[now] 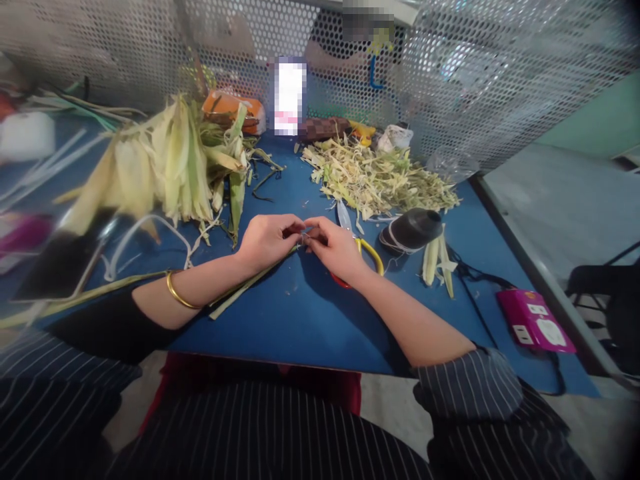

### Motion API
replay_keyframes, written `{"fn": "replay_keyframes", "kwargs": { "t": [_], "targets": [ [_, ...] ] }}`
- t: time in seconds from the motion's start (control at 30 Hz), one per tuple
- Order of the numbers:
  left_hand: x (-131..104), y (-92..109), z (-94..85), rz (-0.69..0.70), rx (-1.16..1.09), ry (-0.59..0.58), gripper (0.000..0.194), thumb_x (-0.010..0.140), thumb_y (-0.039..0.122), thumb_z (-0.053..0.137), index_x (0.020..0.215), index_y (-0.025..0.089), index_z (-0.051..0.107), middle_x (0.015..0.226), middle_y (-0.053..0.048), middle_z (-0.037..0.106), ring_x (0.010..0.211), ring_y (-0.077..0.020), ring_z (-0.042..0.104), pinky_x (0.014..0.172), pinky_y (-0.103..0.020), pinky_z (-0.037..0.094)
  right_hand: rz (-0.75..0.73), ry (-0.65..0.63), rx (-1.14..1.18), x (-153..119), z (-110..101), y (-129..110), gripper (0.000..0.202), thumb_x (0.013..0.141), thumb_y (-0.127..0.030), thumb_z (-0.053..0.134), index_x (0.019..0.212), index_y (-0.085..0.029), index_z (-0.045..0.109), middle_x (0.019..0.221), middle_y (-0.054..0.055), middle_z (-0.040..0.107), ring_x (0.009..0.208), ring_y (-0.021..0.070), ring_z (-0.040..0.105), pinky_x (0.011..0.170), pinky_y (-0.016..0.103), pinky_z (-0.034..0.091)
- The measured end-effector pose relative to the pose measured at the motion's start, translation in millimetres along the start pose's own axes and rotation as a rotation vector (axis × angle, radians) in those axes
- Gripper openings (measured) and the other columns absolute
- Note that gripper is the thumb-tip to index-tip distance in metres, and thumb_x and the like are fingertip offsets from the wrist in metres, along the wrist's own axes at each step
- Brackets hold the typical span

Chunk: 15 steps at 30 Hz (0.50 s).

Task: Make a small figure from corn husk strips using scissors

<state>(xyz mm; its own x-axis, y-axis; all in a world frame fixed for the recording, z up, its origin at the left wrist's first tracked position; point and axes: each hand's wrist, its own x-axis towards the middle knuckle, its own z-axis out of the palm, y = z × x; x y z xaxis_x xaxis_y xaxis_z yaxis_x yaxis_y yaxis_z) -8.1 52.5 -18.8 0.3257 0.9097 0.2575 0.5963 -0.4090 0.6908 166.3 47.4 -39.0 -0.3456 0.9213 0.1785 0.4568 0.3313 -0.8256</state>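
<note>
Over the middle of the blue table, my left hand [267,241] is closed on a green corn husk strip [245,288] that runs back under my forearm. The fingertips of my right hand [340,252] meet it at the strip's end, pinched together around what looks like a thin pale thread [303,238]. Scissors [371,253] with yellow and red handles lie partly hidden beneath my right hand. A dark cone of thread [411,230] rests on its side just to the right, near a few cut husk pieces [438,263].
A bundle of corn husks [185,167] lies at the back left, and a heap of husk scraps [375,177] at the back right. Behind them rises a perforated metal screen [450,73]. A magenta power strip [535,320] sits at the right edge; a dark phone-like slab [63,260] is at left.
</note>
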Motion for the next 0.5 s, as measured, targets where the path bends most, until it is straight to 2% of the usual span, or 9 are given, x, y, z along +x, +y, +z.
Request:
{"fn": "replay_keyframes", "kwargs": {
  "t": [0.13, 0.23, 0.5],
  "targets": [
    [0.9, -5.6, 2.1, 0.058, 0.104, -0.003, 0.02, 0.078, 0.021, 0.054, 0.087, 0.021, 0.071, 0.085, -0.003, 0.072, 0.079, -0.0169, 0.063, 0.072, -0.026, 0.043, -0.015, -0.015, 0.021, -0.4, 0.4, -2.3, 0.022, 0.085, -0.022, 0.051, 0.107, -0.023, 0.052, 0.08, -0.001, 0.067, 0.07, 0.0139, 0.064, 0.073, 0.031, 0.049],
    [1.4, -7.5, 2.5, 0.097, 0.13, 0.019, 0.017, 0.079, 0.023, 0.054, 0.084, 0.022, 0.071, 0.087, -0.003, 0.071, 0.08, -0.0168, 0.062, 0.072, -0.026, 0.042, 0.018, 0.023, 0.083, 0.1, 0.1, -3.0, 0.021, 0.084, -0.024, 0.054, 0.105, -0.023, 0.052, 0.079, 0.0, 0.066, 0.069, 0.0144, 0.065, 0.072, 0.032, 0.05],
    [-0.8, 0.7, 1.0, 0.108, 0.136, 0.063, 0.015, 0.081, 0.025, 0.054, 0.081, 0.02, 0.068, 0.089, -0.004, 0.067, 0.078, -0.0149, 0.058, 0.069, -0.024, 0.041, 0.128, 0.08, 0.294, 4.6, 1.2, 1.2, 0.028, 0.076, -0.027, 0.064, 0.1, -0.021, 0.052, 0.075, -0.001, 0.063, 0.065, 0.0136, 0.064, 0.069, 0.032, 0.054]
  ]
}}
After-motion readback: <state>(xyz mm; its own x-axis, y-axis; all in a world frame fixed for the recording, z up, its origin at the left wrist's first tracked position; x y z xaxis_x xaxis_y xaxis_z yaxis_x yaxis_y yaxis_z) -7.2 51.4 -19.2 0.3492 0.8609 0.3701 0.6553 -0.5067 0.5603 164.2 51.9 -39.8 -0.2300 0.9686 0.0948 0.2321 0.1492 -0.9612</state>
